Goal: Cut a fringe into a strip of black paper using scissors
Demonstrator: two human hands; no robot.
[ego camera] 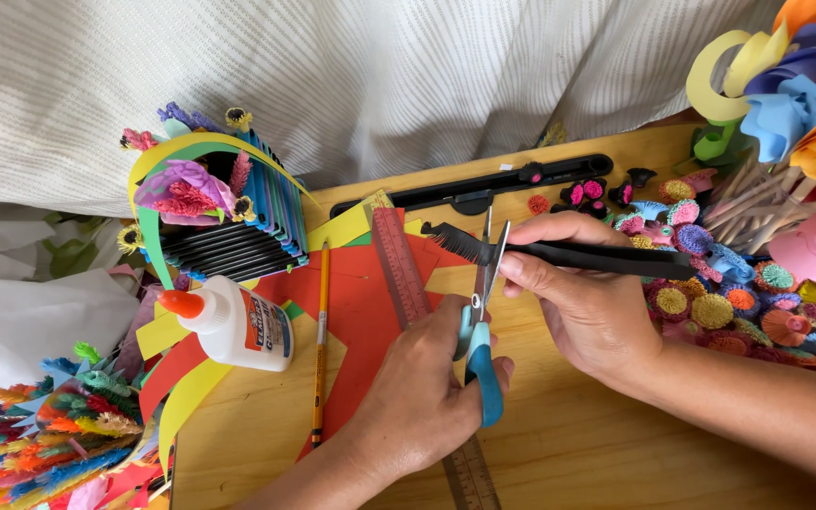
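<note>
Two hands meet over the middle of the wooden table (569, 444): the left hand (427, 392) grips blue-handled scissors (484, 312), the right hand (583, 293) pinches a fringed black paper strip (569, 253) between the blades. Red paper (361, 302), a ruler (403, 274), pencil (319, 349) and glue bottle (233, 326) lie toward the left edge, below a white curtain (380, 76).

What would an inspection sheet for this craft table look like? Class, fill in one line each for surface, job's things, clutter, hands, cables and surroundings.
Surface: wooden table, partly covered by red paper and yellow paper scraps.
Job's things: blue-handled scissors cutting a fringe into a black paper strip.
Clutter: glue bottle, pencil, ruler, fringed paper flowers on the right, black paper trimmer at the back.
Hands: left hand grips the scissors; right hand pinches the strip.
Cables: nothing seen.
Surroundings: white ribbed cloth behind; paper basket; large paper blooms top right.
</note>
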